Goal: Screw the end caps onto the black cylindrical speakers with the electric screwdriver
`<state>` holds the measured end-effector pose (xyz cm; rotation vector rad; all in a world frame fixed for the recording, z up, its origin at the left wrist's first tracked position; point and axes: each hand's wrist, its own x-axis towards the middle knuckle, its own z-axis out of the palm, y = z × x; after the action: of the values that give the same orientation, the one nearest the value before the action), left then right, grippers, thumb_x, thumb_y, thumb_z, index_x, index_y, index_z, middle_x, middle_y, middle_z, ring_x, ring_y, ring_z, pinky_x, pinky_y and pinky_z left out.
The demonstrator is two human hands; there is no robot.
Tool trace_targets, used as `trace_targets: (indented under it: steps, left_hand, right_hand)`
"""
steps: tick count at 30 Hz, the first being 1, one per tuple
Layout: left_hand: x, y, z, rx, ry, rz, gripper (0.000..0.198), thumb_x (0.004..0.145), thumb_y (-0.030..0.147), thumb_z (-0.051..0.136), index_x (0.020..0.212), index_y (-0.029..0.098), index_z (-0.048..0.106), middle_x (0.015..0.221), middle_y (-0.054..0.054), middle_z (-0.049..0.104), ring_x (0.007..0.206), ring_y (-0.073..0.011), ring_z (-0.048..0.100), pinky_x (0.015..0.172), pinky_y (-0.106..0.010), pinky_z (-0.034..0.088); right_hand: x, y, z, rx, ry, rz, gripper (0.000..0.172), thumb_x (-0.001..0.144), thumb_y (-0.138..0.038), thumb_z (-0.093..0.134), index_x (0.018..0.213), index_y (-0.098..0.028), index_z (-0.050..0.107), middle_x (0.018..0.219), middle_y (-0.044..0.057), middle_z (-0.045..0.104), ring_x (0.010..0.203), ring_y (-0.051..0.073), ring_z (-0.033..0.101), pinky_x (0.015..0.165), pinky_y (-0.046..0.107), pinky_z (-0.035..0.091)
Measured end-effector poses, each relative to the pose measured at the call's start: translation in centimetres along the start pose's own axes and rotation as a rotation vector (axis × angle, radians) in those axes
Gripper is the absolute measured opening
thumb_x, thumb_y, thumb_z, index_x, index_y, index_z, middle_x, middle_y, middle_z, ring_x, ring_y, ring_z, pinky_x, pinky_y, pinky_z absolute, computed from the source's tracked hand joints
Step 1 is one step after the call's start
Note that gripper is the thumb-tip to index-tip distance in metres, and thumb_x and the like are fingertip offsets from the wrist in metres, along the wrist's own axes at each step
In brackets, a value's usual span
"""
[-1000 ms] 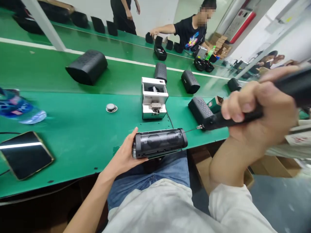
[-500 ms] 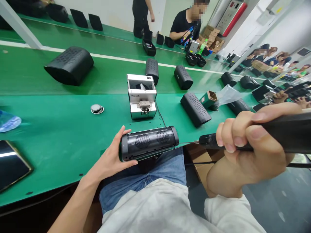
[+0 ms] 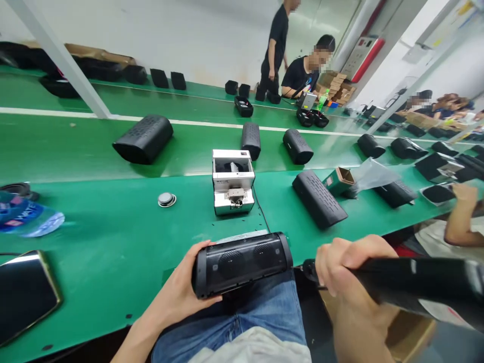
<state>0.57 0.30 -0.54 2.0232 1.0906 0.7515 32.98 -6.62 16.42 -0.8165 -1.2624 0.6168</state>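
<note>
A black speaker with two round perforated areas lies at the table's front edge, above my lap. My left hand grips its left end, thumb below and fingers above. In my right hand is a black electric screwdriver, held level and pointing left. Its tip is at or very near the speaker's right end; whether it touches I cannot tell. Behind the speaker stands a white and black screw feeder. A small round metal piece lies to the feeder's left.
Black speaker housings stand along the green table. At the left lie a phone and a water bottle. An open green box and a plastic bag are at right. A co-worker's arm is at far right.
The view has tilted up, so everything sits lower in the picture. My right hand and the screwdriver are closer to the speaker's right end. My left hand keeps its grip.
</note>
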Motion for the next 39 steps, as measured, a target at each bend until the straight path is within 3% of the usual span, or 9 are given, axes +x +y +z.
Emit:
trace_targets:
  steps: [13,19,21,24,27,30,34,36,39]
  left_hand:
    - [-0.7,0.0,0.1,-0.043,-0.009,-0.065,0.112,0.075,0.027,0.098,0.167,0.038,0.035,0.166,-0.015,0.057,0.148,-0.0430,0.066,0.124,-0.062,0.056]
    - [-0.8,-0.8,0.6,-0.033,0.039,-0.034,0.135,0.085,0.035,0.094,0.182,0.042,0.000,0.170,-0.016,0.055,0.150,-0.0409,0.066,0.125,-0.063,0.055]
    - [-0.4,-0.8,0.7,-0.042,0.058,-0.016,0.129,0.085,0.039,0.094,0.182,0.041,0.008,0.170,-0.017,0.055,0.152,-0.0416,0.063,0.127,-0.065,0.051]
    - [-0.3,-0.5,0.7,-0.088,0.100,0.025,0.104,0.081,0.053,0.096,0.169,0.038,0.042,0.165,-0.016,0.060,0.151,-0.0452,0.063,0.128,-0.067,0.051]
    - [-1.7,-0.2,-0.4,-0.131,0.214,-0.019,0.098,0.073,0.072,0.095,0.154,0.035,0.056,0.157,-0.016,0.066,0.143,-0.0476,0.068,0.122,-0.063,0.055]
    - [-3.6,-0.2,-3.6,-0.118,0.459,-0.137,0.104,0.066,0.085,0.091,0.152,0.035,0.058,0.148,-0.014,0.069,0.132,-0.0487,0.071,0.115,-0.062,0.060]
    - [-2.2,-0.2,-9.4,0.030,0.818,-0.227,0.104,0.066,0.085,0.088,0.152,0.035,0.058,0.141,-0.011,0.065,0.125,-0.0465,0.068,0.116,-0.066,0.058]
    - [1.3,-0.2,-11.8,0.096,0.965,-0.194,0.103,0.068,0.082,0.088,0.153,0.033,0.055,0.144,-0.011,0.060,0.129,-0.0433,0.065,0.122,-0.063,0.053]
    - [9.1,-1.0,-14.1,0.169,1.063,-0.200,0.109,0.068,0.075,0.091,0.156,0.027,0.047,0.139,-0.011,0.061,0.121,-0.0375,0.068,0.116,-0.059,0.057]
  right_hand:
    - [0.0,0.5,-0.4,0.034,-0.057,-0.011,0.013,0.108,-0.015,0.063,0.106,-0.027,0.058,0.065,-0.008,0.046,0.048,0.010,0.044,0.047,0.025,0.037]
    - [0.2,0.8,-0.1,0.028,0.059,0.170,0.016,0.104,-0.026,0.077,0.098,-0.025,0.062,0.069,-0.007,0.052,0.053,0.010,0.048,0.053,0.026,0.037]
    - [0.9,0.3,-0.5,0.047,0.025,0.237,0.019,0.101,-0.028,0.081,0.097,-0.023,0.064,0.068,-0.006,0.056,0.053,0.011,0.053,0.053,0.025,0.040]
    - [2.9,-1.9,-2.2,0.162,-0.025,0.209,0.017,0.100,-0.030,0.082,0.102,-0.024,0.067,0.066,-0.006,0.059,0.051,0.010,0.055,0.052,0.022,0.044]
    - [5.2,-4.6,-5.3,0.307,-0.071,0.043,0.013,0.101,-0.032,0.081,0.106,-0.027,0.070,0.060,-0.009,0.052,0.040,0.007,0.041,0.042,0.019,0.040]
    - [6.0,-4.9,-8.7,0.451,-0.121,-0.006,0.013,0.101,-0.033,0.079,0.105,-0.026,0.069,0.056,-0.012,0.038,0.032,0.004,0.022,0.033,0.020,0.029]
    - [3.5,2.2,-11.1,0.699,-0.213,0.233,0.014,0.104,-0.038,0.074,0.108,-0.030,0.064,0.058,-0.013,0.031,0.032,0.003,0.014,0.034,0.017,0.026]
    - [1.2,7.8,-11.0,0.747,-0.180,0.455,0.026,0.100,-0.047,0.080,0.105,-0.030,0.061,0.061,-0.013,0.034,0.036,0.003,0.015,0.038,0.017,0.029]
    - [-2.2,15.1,-10.0,0.712,-0.128,0.695,0.041,0.094,-0.052,0.087,0.105,-0.026,0.057,0.063,-0.012,0.041,0.040,0.002,0.017,0.039,0.017,0.031]
